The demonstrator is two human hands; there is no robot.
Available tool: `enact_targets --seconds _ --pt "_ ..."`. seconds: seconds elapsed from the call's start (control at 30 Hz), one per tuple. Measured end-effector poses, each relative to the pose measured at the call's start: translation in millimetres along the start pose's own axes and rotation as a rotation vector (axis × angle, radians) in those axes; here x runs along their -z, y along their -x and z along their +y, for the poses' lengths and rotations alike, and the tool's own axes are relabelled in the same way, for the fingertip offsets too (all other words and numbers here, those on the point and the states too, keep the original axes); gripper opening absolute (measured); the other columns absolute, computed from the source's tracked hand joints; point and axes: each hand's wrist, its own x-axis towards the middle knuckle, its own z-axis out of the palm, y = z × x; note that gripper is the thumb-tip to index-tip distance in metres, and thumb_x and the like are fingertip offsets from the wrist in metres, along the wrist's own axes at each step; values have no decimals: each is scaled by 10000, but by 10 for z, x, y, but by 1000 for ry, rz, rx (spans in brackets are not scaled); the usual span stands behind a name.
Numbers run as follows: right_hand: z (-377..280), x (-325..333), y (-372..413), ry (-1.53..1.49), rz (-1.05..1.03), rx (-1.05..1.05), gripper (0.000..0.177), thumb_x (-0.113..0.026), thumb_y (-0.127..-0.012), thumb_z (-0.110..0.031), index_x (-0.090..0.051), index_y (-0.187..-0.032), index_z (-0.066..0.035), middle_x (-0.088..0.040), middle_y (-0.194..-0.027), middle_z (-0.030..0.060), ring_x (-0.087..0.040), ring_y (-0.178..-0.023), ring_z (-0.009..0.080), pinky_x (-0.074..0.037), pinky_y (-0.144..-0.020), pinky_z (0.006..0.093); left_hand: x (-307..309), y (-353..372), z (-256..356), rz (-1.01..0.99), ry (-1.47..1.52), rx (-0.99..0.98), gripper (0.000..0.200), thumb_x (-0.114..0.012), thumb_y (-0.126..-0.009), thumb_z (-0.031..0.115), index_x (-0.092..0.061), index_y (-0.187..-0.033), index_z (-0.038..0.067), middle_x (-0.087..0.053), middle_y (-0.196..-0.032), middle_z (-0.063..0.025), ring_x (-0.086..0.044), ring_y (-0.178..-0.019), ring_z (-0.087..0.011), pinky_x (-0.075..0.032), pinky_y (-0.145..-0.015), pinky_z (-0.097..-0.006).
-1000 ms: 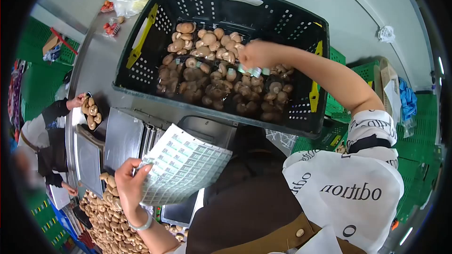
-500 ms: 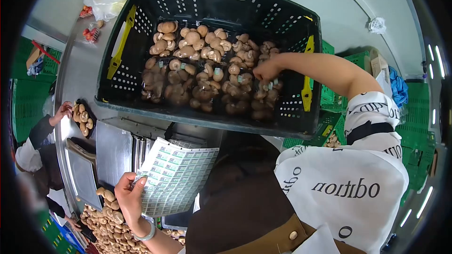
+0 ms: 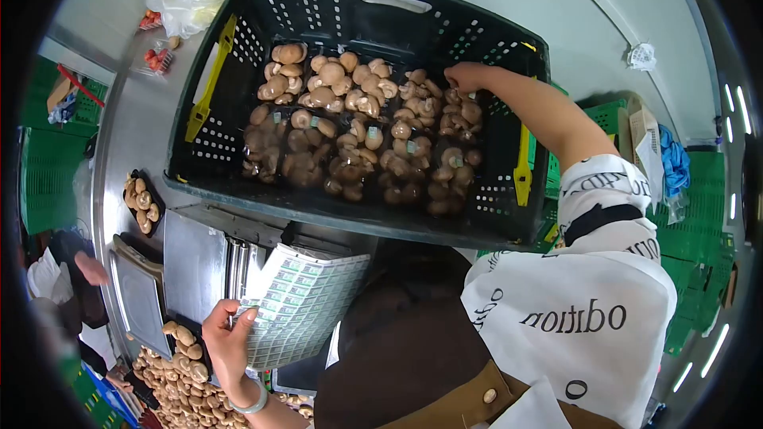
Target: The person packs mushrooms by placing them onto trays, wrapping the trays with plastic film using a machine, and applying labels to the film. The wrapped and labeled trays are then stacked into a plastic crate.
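A large black crate (image 3: pixel 350 218) holds several packs of brown mushrooms (image 3: pixel 327 79) in two rows, and several front-row packs bear small green-and-white labels. My right hand (image 3: pixel 467 78) reaches inside at the back right, over the back-row pack at the right end; its fingers are bent together, and anything between them is too small to make out. Below the crate, my left hand (image 3: pixel 229 334) pinches the left edge of a sheet of printed labels (image 3: pixel 306 298) between thumb and fingers.
Loose mushrooms (image 3: pixel 187 397) lie in a heap at the bottom left. A scale (image 3: pixel 141 298) and a black tray of mushrooms (image 3: pixel 143 205) stand on the metal table (image 3: pixel 139 131). A co-worker's hand (image 3: pixel 91 268) is at the far left. Green crates (image 3: pixel 695 214) stand at the right.
My right hand has moved from the front-row pack at the right to the back-row pack behind it. The co-worker's hand has left the tray of mushrooms. The view has shifted slightly.
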Motion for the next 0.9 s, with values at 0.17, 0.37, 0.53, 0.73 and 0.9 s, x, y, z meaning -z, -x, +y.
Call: enact_targets --seconds 0.17,0.37,0.53,0.73,0.9 --pt "-119 -148 -367 288 231 -99 272 -727 -709 -94 -564 -925 -59 -645 -847 119 -648 -841 327 -502 -676 427 48 -32 67 -12 -42 -6 110 -688 -859 68 -603 -857 -2 -546 -702 53 -419 -629 -15 -336 -566 -180" --pt "-268 199 -673 -346 96 196 270 -739 -652 -25 -572 -861 -49 -664 -853 117 -643 -868 305 -497 -690 431 -8 -110 167 -5 -6 10 129 -719 -822 48 -610 -839 -19 -563 -660 26 -431 -601 -27 -344 -524 -197" --pt "-398 -255 -826 39 663 26 205 -668 -759 -68 -640 -962 -76 -682 -958 118 -643 -985 328 -540 -841 407 -32 -183 288 -40 -126 -130 157 -739 -797 58 -616 -836 -30 -593 -651 -32 -471 -601 -66 -383 -530 -230" --pt "-2072 1268 338 -613 722 702 216 -675 -843 -210 -593 -925 -28 -608 -815 100 -622 -763 272 -496 -682 362 -92 -246 548 -8 -207 -238 163 -745 -773 48 -623 -846 -31 -610 -714 -74 -552 -626 -135 -430 -578 -261" --pt "-3229 1455 1387 -110 653 995 398 -710 -768 -399 -576 -907 -51 -620 -901 81 -578 -874 231 -428 -803 345 -218 -272 814 4 -306 -477 186 -758 -727 31 -617 -841 -11 -615 -750 -120 -599 -666 -264 -483 -625 -332"
